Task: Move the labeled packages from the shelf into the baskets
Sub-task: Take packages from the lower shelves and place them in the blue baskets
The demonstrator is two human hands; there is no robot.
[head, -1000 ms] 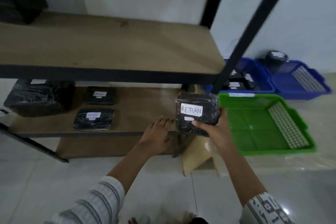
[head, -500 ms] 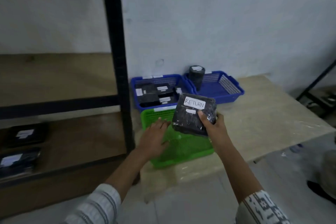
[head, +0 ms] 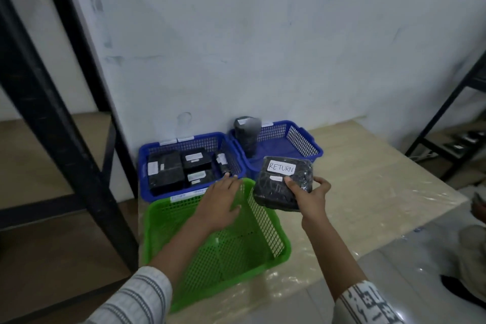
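Note:
My right hand [head: 313, 198] grips a black wrapped package [head: 278, 187] with a white label reading RETURN, held just past the right wall of the green basket [head: 226, 258]. That green basket holds nothing. My left hand [head: 221, 204] hovers over its back half, fingers spread and holding nothing. Behind it a blue basket [head: 147, 166] contains several black labeled packages [head: 165, 171]. A second blue basket [head: 297, 139] to its right holds one upright dark package [head: 247, 134].
The black shelf post [head: 65, 123] and wooden shelf boards [head: 57, 239] stand at the left. The baskets rest on a low plastic-covered board [head: 368, 192] against the wall. Another black rack [head: 447, 126] stands at the far right.
My view swung right from the shelf to the baskets. My right hand carried the RETURN package over beside the green basket, and my left hand followed over the basket.

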